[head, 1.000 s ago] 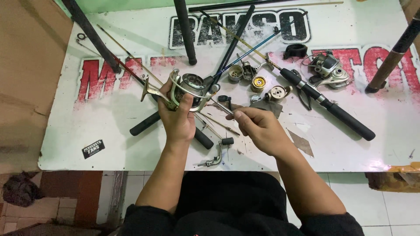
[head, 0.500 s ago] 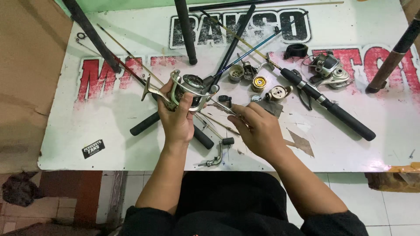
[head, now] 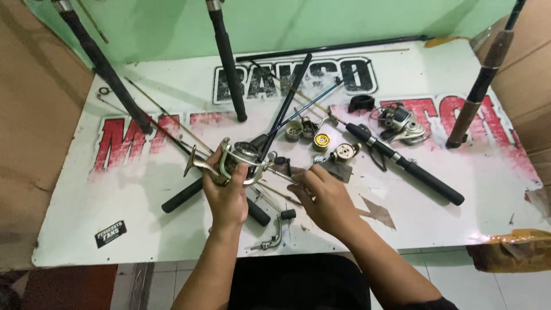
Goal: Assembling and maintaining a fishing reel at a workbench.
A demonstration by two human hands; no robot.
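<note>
Near the tabletop's point(head: 86, 229) front edge a loose crank handle point(head: 274, 232) lay unattached. My left hand point(head: 227, 192) gripped the spinning reel body point(head: 238, 163); my right hand point(head: 324, 195) pinched its shaft. Beyond, spools point(head: 321, 140) sat unfitted: reassembly barely midway, I judged.

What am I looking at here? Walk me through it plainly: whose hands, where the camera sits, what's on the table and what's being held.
The view comes from a camera worn on a person's head, looking down at their own two bare hands over a white table with big painted letters. The left hand grips a silver fishing reel. The right hand pinches a thin part sticking out of the reel's side; what it is exactly is too small to tell. Around them lie black-handled fishing rods, small round reel parts, a second reel and a loose crank handle.
</note>
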